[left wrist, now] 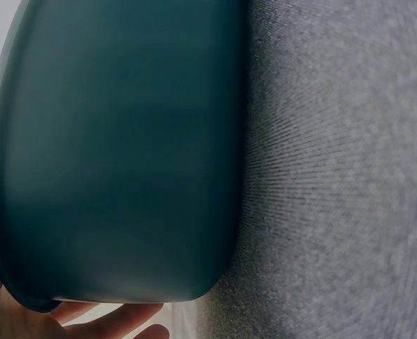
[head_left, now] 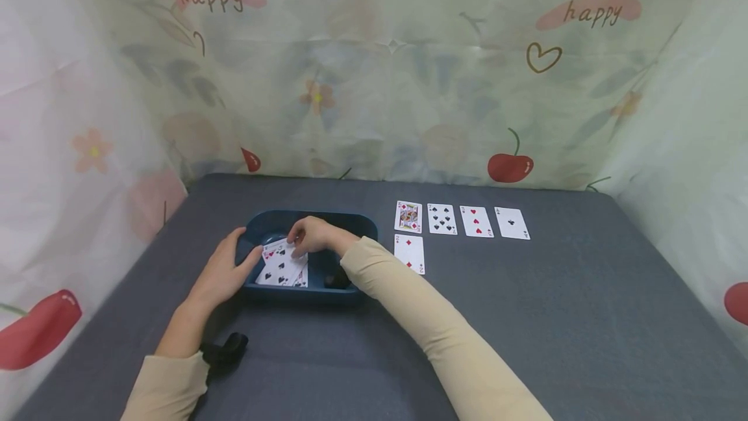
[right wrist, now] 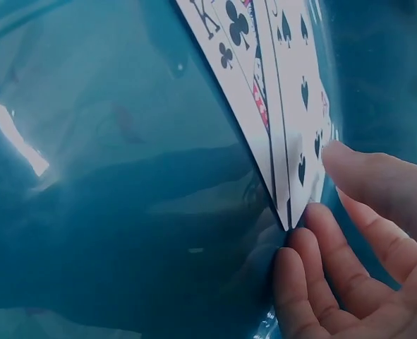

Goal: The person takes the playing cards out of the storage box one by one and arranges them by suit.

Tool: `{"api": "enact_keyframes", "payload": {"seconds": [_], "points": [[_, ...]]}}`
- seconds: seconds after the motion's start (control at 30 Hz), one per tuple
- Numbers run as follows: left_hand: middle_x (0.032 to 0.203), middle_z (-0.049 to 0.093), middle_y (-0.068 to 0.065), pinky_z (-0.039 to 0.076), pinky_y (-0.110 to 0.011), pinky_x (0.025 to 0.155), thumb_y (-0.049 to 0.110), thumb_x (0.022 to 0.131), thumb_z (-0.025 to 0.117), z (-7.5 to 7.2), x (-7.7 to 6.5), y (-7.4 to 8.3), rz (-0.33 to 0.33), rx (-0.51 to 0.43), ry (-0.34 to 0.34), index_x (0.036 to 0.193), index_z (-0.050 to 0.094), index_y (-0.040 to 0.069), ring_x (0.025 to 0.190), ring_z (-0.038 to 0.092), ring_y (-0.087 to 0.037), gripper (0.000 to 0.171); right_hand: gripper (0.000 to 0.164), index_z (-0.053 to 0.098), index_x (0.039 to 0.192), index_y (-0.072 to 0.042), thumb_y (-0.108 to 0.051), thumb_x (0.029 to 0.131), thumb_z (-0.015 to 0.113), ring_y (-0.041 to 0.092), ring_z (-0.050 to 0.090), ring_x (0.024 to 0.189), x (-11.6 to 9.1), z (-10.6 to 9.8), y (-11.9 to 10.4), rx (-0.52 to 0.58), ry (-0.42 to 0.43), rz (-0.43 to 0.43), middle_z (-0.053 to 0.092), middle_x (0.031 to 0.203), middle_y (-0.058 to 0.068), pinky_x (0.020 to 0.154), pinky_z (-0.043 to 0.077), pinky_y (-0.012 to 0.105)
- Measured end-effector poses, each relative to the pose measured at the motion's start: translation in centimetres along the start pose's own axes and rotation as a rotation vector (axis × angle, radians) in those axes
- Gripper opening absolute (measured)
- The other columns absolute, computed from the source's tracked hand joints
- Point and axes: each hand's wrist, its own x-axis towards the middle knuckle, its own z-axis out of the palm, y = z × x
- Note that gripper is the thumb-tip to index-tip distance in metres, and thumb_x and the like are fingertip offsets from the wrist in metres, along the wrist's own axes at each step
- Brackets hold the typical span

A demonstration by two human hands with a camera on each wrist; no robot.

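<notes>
A dark blue plastic bin (head_left: 327, 292) stands on the left part of the table. My left hand (head_left: 221, 271) grips its left end, thumb at the rim and fingers around the outer wall, as the left wrist view shows from the side. Inside lie several overlapping playing cards, with a spades card (head_left: 279, 268) uppermost and a king of clubs (right wrist: 215, 32) beside it in the right wrist view. Reaching into the bin, my right hand (head_left: 315, 234) pinches the spades card at its edge, thumb over the face and fingertips at the underside.
Right of the bin, a row of face-up cards runs from a king of diamonds (head_left: 408, 217) past a spades card (head_left: 442, 219) and a three of hearts (head_left: 476, 221) to an ace of clubs (head_left: 512, 223). A two of diamonds (head_left: 410, 253) lies below the king, partly behind my right sleeve.
</notes>
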Motion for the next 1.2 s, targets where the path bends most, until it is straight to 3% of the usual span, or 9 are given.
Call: {"api": "enact_keyframes", "payload": {"seconds": [0.4, 0.7, 0.97, 1.2], "points": [[0.151, 0.015, -0.031, 0.02, -0.064, 0.109, 0.048, 0.096, 0.038, 0.0, -0.1, 0.0, 0.012, -0.003, 0.002, 0.148, 0.012, -0.001, 0.138, 0.019, -0.048, 0.075, 0.036, 0.061, 0.107, -0.007, -0.015, 0.075, 0.077, 0.011, 0.055, 0.083, 0.0, 0.4, 0.1, -0.078, 0.011, 0.036, 0.061, 0.098, 0.005, 0.068, 0.043, 0.016], [0.15, 0.015, -0.032, 0.02, -0.064, 0.109, 0.045, 0.096, 0.04, 0.0, -0.1, 0.0, 0.019, -0.011, 0.015, 0.147, 0.012, -0.002, 0.137, 0.02, -0.049, 0.074, 0.032, 0.062, 0.101, -0.007, -0.013, 0.074, 0.077, 0.009, 0.053, 0.076, 0.2, 0.7, 0.4, -0.086, -0.003, 0.047, 0.058, 0.087, 0.002, 0.063, 0.04, 0.015], [0.15, 0.016, -0.033, 0.022, -0.064, 0.109, 0.044, 0.096, 0.04, 0.1, -0.1, 0.0, 0.021, -0.006, 0.019, 0.147, 0.013, -0.002, 0.136, 0.021, -0.049, 0.073, 0.023, 0.064, 0.097, -0.004, -0.009, 0.077, 0.074, 0.01, 0.051, 0.073, 0.0, 0.4, 0.5, -0.007, -0.058, 0.025, 0.056, 0.081, 0.0, 0.062, 0.039, 0.016], [0.15, 0.015, -0.032, 0.022, -0.064, 0.109, 0.045, 0.096, 0.039, 0.0, -0.2, 0.1, 0.006, -0.006, 0.014, 0.147, 0.012, -0.002, 0.137, 0.02, -0.05, 0.075, 0.017, 0.067, 0.099, -0.003, -0.011, 0.084, 0.067, 0.009, 0.054, 0.076, -0.4, -0.8, 0.4, 0.139, -0.138, 0.03, 0.059, 0.084, -0.002, 0.068, 0.047, 0.02]]}}
